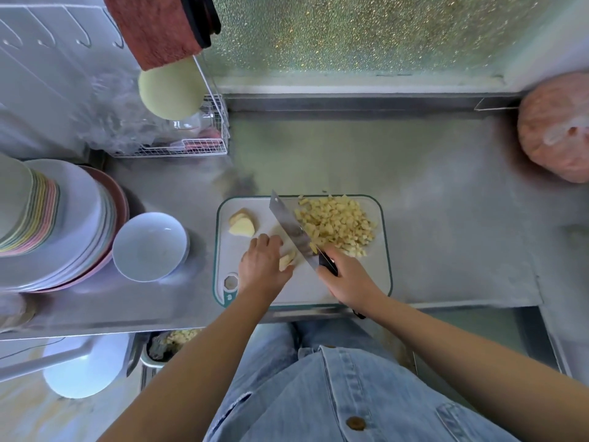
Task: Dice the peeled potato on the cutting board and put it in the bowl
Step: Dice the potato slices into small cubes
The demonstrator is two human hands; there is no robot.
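Note:
A grey cutting board (379, 275) with a teal rim lies on the steel counter. A heap of diced potato (339, 223) covers its far right part. Two uncut potato chunks (242, 225) sit at its far left. My left hand (263, 266) holds down a small potato piece (287, 261) near the board's middle. My right hand (345, 277) grips the black handle of a cleaver (291, 231), whose blade runs diagonally next to that piece. An empty pale blue bowl (149, 247) stands left of the board.
Stacked plates and bowls (57, 224) fill the counter's left end. A white wire rack (204, 135) stands behind them. A pink wrapped bundle (557, 129) sits at the far right. A bin with potato scraps (172, 342) is below the counter edge.

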